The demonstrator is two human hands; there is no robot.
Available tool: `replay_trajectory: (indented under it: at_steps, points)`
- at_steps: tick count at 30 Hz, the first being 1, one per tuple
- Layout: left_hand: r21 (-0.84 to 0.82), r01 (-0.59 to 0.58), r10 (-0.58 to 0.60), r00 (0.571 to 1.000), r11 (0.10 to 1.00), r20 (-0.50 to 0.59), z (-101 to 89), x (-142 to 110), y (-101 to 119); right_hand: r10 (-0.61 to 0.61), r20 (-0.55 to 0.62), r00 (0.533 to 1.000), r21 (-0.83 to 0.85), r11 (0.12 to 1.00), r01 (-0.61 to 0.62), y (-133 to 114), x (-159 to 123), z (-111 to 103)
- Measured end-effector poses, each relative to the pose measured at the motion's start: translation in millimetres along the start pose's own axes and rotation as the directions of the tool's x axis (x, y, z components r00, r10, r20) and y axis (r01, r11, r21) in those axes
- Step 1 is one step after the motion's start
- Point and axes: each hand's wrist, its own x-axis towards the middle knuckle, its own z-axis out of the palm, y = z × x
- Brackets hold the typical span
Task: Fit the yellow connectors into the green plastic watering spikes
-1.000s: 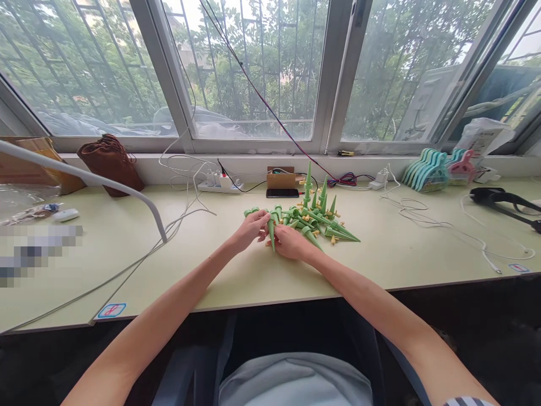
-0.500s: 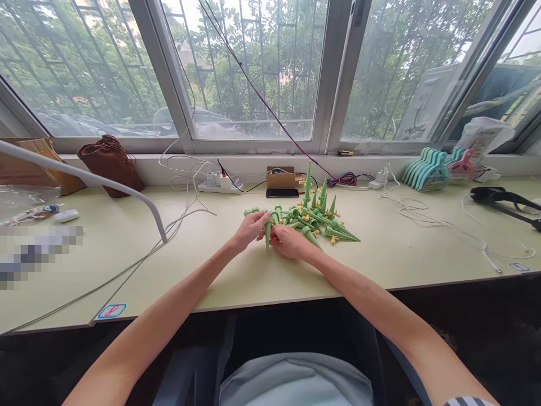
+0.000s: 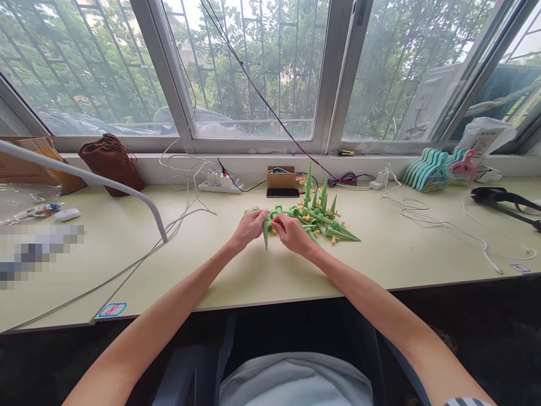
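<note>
We hold one green spike [image 3: 266,235] in our left hand [image 3: 251,228]: the thumb and fingers pinch it near its wide end, and its point hangs downward, over the counter [image 3: 262,282]. Our right hand [image 3: 295,233] is just beside it, with its fingertips bent close together at the side of the spike. A small yellow piece seems to be there, but the fingers hide it partly, so we cannot tell whether they really pinch it.

Just beyond and to the right of the right hand, we see a heap of other spikes [image 3: 342,232], some lying, some standing upright with the point up. Straight beyond both hands there is a phone [image 3: 282,193].

In our judgement, the step in hand is close work with the yellow piece at this one spike. The next move calls for a steady left grip and small, exact motion of the right fingertips.
</note>
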Motion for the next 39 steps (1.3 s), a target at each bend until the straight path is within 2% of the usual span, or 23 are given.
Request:
replay_trajectory:
  at_steps: [10, 25, 39]
  points:
    - [-0.003, 0.007, -0.007, 1.0, 1.0, 0.009, 0.5, -0.6, -1.0, -0.03, 0.0, 1.0, 0.001, 1.0, 0.03, -0.1, 0.0, 0.6]
    - [-0.162, 0.036, -0.022, 0.996, 0.986, 0.088, 0.6, 0.9, -3.3, -0.031, 0.007, 0.999, 0.004, 0.999, 0.031, 3.1, 0.8, -1.6]
    - [-0.025, 0.025, -0.022, 0.992, 0.999, 0.126, 3.4, -2.3, -1.2, -0.053, -0.043, 0.998, 0.016, 0.998, 0.054, 3.3, 1.0, -2.5]
